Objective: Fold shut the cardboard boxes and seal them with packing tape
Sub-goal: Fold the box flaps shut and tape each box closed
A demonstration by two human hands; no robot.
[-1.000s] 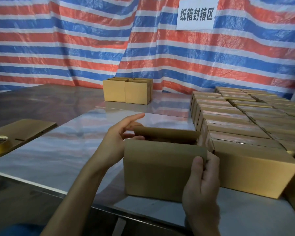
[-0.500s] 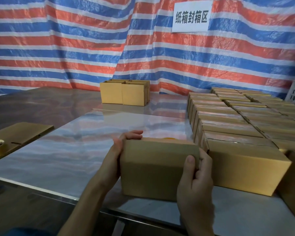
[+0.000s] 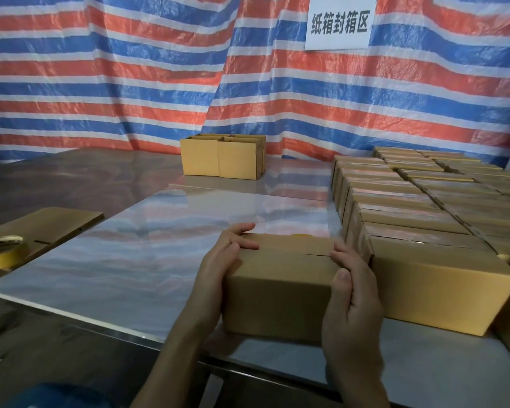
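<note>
Cardboard box (image 3: pixel 277 295) stands on the worktop (image 3: pixel 159 260) near its front edge, top flaps folded down with the seam bare. The left hand (image 3: pixel 218 266) grips its left end, fingers curled over the top; the right hand (image 3: pixel 354 293) grips the right end. Closed boxes (image 3: pixel 424 228) stand just beside it; a tape roll (image 3: pixel 0 248) lies far left

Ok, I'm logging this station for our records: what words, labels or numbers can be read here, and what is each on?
"纸箱封箱区": black characters on the white sign hung on the striped tarp.
No other text is readable: the near cardboard box, the rows of boxes beside it and the tape roll show no legible print.
</note>
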